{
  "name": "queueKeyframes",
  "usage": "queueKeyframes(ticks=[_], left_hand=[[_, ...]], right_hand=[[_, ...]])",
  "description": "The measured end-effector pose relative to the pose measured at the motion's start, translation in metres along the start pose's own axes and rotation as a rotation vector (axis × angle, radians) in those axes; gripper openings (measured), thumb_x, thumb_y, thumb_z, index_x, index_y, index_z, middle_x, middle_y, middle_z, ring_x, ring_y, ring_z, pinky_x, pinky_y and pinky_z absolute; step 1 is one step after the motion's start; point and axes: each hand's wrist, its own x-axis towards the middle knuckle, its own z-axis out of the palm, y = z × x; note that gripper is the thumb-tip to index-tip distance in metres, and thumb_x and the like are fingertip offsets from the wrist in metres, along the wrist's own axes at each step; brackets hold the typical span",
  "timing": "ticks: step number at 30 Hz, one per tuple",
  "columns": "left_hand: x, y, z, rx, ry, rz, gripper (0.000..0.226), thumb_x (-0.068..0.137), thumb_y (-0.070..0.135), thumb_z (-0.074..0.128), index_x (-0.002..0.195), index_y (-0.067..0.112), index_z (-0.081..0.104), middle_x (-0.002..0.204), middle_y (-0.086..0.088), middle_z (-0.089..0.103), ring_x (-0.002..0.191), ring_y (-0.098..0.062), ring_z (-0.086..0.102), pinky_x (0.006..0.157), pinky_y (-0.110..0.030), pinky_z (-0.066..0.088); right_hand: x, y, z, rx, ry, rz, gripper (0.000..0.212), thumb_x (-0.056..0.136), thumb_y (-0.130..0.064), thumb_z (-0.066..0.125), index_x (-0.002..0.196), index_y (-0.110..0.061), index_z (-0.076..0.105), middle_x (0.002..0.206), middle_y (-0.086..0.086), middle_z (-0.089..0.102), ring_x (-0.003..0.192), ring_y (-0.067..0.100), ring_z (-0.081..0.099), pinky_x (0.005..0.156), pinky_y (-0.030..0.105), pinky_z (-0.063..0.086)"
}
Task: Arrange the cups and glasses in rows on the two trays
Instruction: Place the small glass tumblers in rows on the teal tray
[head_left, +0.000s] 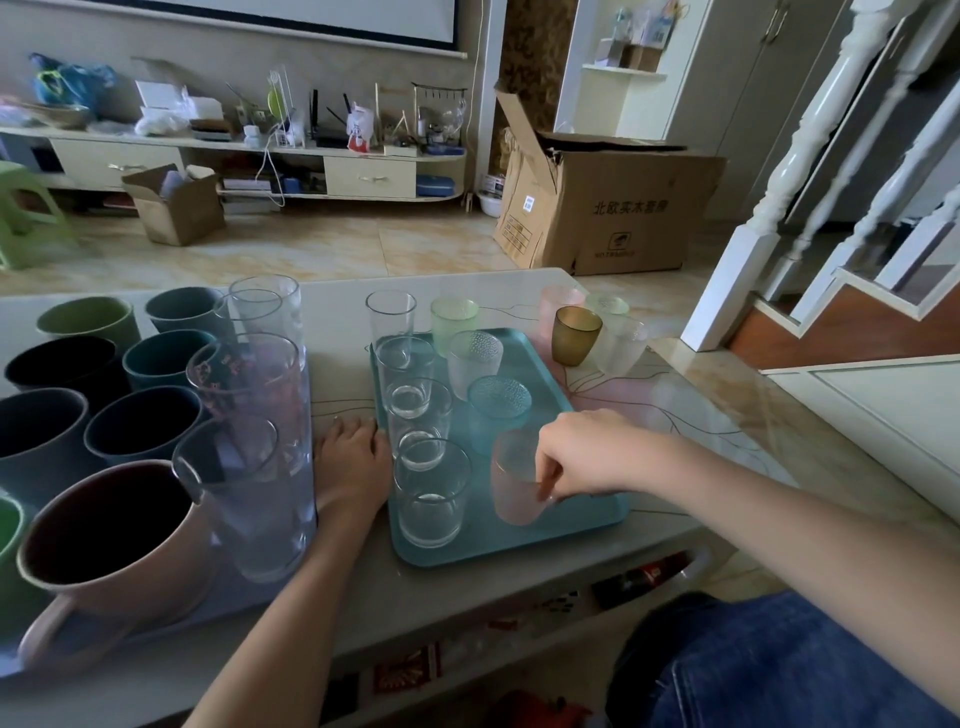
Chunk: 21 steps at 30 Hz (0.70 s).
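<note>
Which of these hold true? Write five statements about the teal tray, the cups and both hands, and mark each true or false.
1. The right hand grips the pink cup on the teal tray. True.
2. The left hand holds a clear glass. False: it rests flat on the table beside the tray.
3. The amber cup stands on the teal tray. False: it stands on the table beyond it.
4. The teal cup stands on the tray behind the pink cup. True.
5. The tray holds only coloured cups. False: clear glasses line its left side.

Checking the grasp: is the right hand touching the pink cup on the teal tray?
Touching. The head view shows the right hand with fingers curled over the pink cup's rim, pinching it, on the teal tray.
</note>
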Motion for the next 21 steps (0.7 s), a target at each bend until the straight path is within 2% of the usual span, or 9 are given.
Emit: queueKeyframes(ticks=[3, 5, 7, 10, 12, 14, 17, 19, 21], left_hand=[[-0.001, 0.0, 0.0, -0.005, 0.001, 0.003, 0.052, 0.084, 0.031, 0.024, 0.102, 0.001, 0.063, 0.116, -0.019, 0.061, 0.119, -0.035, 0.046, 0.098, -0.043, 0.037], [0.0, 0.0, 0.0, -0.008, 0.003, 0.002, 0.052, 0.084, 0.031, 0.024, 0.101, 0.002, 0.063, 0.115, -0.019, 0.061, 0.118, -0.035, 0.046, 0.098, -0.044, 0.037], [0.0, 0.0, 0.0, -0.016, 0.008, 0.0, 0.05, 0.084, 0.031, 0.024, 0.099, 0.003, 0.063, 0.113, -0.018, 0.062, 0.115, -0.034, 0.047, 0.097, -0.044, 0.037], [0.0, 0.0, -0.001, -0.028, 0.005, -0.003, 0.05, 0.084, 0.031, 0.024, 0.098, 0.003, 0.063, 0.112, -0.017, 0.062, 0.115, -0.034, 0.047, 0.097, -0.043, 0.037], [0.0, 0.0, -0.001, -0.023, 0.009, 0.008, 0.05, 0.084, 0.031, 0.024, 0.098, 0.003, 0.063, 0.112, -0.016, 0.061, 0.116, -0.033, 0.046, 0.097, -0.043, 0.036], [0.0, 0.0, 0.0, -0.022, 0.014, 0.015, 0.048, 0.086, 0.03, 0.026, 0.099, 0.003, 0.063, 0.114, -0.016, 0.061, 0.118, -0.033, 0.046, 0.098, -0.042, 0.035], [0.001, 0.0, 0.001, -0.03, 0.019, 0.025, 0.043, 0.088, 0.027, 0.03, 0.1, 0.003, 0.063, 0.115, -0.017, 0.062, 0.119, -0.034, 0.046, 0.1, -0.043, 0.034], [0.002, -0.001, 0.002, -0.031, 0.025, 0.038, 0.045, 0.085, 0.028, 0.029, 0.097, 0.003, 0.064, 0.111, -0.018, 0.063, 0.118, -0.036, 0.047, 0.099, -0.044, 0.036], [0.003, -0.003, 0.005, -0.031, 0.043, 0.044, 0.044, 0.085, 0.027, 0.03, 0.094, 0.002, 0.065, 0.106, -0.018, 0.065, 0.116, -0.037, 0.049, 0.098, -0.045, 0.038]], right_hand=[[0.0, 0.0, 0.001, 0.045, -0.044, -0.012, 0.016, 0.077, -0.03, 0.073, 0.093, -0.028, 0.072, 0.085, -0.015, 0.071, 0.055, 0.009, 0.062, 0.056, 0.018, 0.042], [0.0, 0.0, 0.002, 0.083, -0.063, -0.02, 0.02, 0.076, -0.03, 0.075, 0.095, -0.027, 0.071, 0.082, -0.017, 0.065, 0.048, 0.008, 0.059, 0.055, 0.017, 0.042], [-0.002, 0.001, -0.001, 0.179, -0.113, -0.052, 0.028, 0.076, -0.027, 0.076, 0.103, -0.023, 0.07, 0.09, -0.014, 0.067, 0.046, 0.003, 0.058, 0.055, 0.02, 0.046], [-0.011, 0.021, -0.026, 0.502, -0.168, -0.078, 0.032, 0.081, -0.024, 0.073, 0.113, -0.021, 0.068, 0.105, -0.004, 0.072, 0.061, 0.007, 0.065, 0.062, 0.022, 0.05], [-0.015, 0.048, -0.047, 0.666, -0.073, -0.026, 0.027, 0.083, -0.024, 0.071, 0.11, -0.024, 0.069, 0.1, -0.004, 0.073, 0.064, 0.009, 0.066, 0.063, 0.022, 0.051], [-0.008, 0.078, -0.056, 0.717, 0.083, 0.068, 0.023, 0.084, -0.022, 0.07, 0.107, -0.023, 0.07, 0.1, -0.002, 0.073, 0.063, 0.011, 0.066, 0.064, 0.024, 0.052], [0.02, 0.113, -0.042, 0.648, 0.275, 0.244, 0.033, 0.083, -0.017, 0.07, 0.116, -0.019, 0.064, 0.117, 0.002, 0.066, 0.061, 0.018, 0.063, 0.06, 0.029, 0.052], [0.042, 0.124, -0.035, 0.558, 0.313, 0.298, 0.049, 0.083, -0.015, 0.071, 0.128, -0.018, 0.054, 0.127, 0.005, 0.059, 0.06, 0.021, 0.061, 0.062, 0.033, 0.054], [0.063, 0.131, -0.038, 0.434, 0.322, 0.312, 0.057, 0.082, -0.019, 0.071, 0.135, -0.021, 0.048, 0.133, 0.005, 0.055, 0.066, 0.023, 0.065, 0.07, 0.036, 0.056]])
